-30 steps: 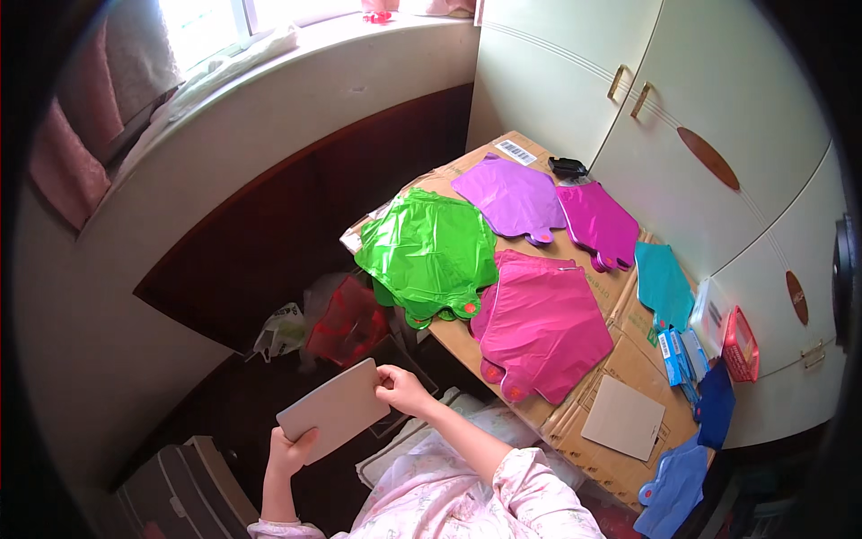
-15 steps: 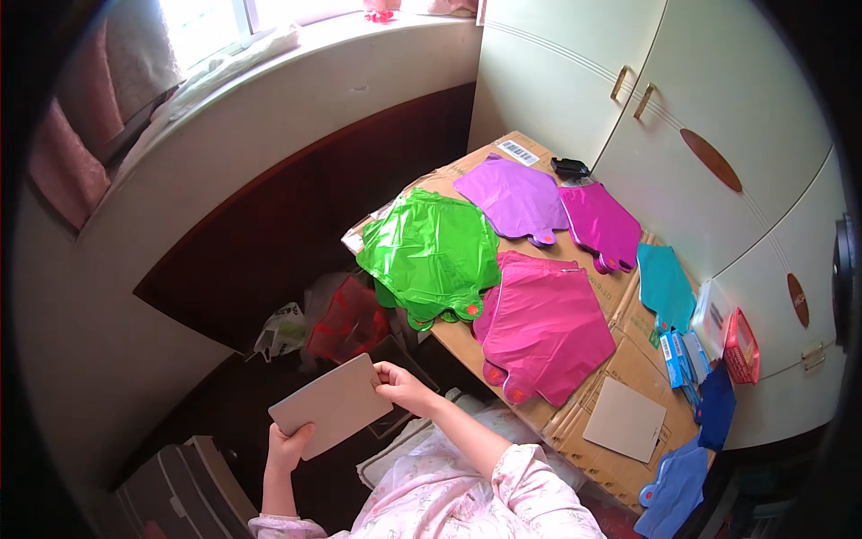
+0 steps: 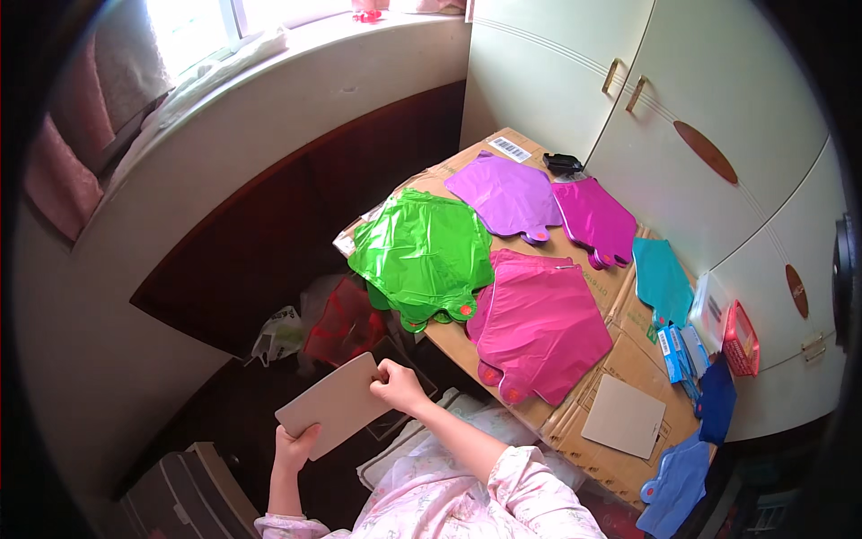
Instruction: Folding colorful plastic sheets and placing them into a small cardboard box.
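Left hand [image 3: 294, 446] closed on the lower-left edge of a flat, pale grey-beige, round-cornered rectangular board [image 3: 332, 409], thumb on top. Right hand [image 3: 400, 386] pinching its right edge; fingertips partly hidden. Board slantwise, left of the cardboard-topped counter [image 3: 633, 370].

Even, light grip at both ends should suit it, unbent.

Counter's near edge beside right forearm; more room leftward, over dark floor [image 3: 224, 395].

Glossy pink foil sheets [image 3: 543, 328] beyond, near that edge.

Pale rect board [image 3: 332, 406], held up, tilted diag
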A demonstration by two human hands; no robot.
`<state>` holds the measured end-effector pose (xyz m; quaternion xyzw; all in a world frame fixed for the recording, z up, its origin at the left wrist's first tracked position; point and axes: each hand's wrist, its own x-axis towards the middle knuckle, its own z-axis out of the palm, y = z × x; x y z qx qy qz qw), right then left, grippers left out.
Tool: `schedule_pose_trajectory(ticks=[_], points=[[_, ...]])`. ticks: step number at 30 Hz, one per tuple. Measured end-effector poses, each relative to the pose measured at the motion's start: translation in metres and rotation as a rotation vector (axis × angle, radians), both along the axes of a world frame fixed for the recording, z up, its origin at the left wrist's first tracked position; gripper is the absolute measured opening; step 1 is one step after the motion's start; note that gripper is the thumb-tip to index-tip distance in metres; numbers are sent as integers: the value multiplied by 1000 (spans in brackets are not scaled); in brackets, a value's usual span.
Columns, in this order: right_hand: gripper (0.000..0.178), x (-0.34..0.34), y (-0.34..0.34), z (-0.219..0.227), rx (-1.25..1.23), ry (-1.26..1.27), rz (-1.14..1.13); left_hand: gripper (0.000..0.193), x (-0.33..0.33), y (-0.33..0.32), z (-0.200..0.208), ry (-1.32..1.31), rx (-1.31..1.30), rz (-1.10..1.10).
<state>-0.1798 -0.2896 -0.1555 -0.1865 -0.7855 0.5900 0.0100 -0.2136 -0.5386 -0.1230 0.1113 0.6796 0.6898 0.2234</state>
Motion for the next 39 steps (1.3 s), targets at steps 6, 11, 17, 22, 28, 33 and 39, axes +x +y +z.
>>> schedule_pose_trajectory(ticks=[6,11,17,22,28,33,39], points=[[19,4,16,-1,-973,-48,138,24,-7,1,7,-219,223,44],[23,5,18,3,-1191,9,236,32,-9,-1,-1,-258,275,51],[30,1,20,-20,-1355,52,304,31,-10,3,-1,-274,306,23],[37,3,16,9,-917,-171,127,31,-12,-2,-6,-255,243,34],[35,2,17,-4,-1032,-149,184,31,-11,1,-6,-276,254,44],[28,2,16,-23,-1206,-33,150,31,-11,3,-9,-291,248,53],[39,3,18,-12,-976,-220,53,32,-12,3,-11,-281,250,53]])
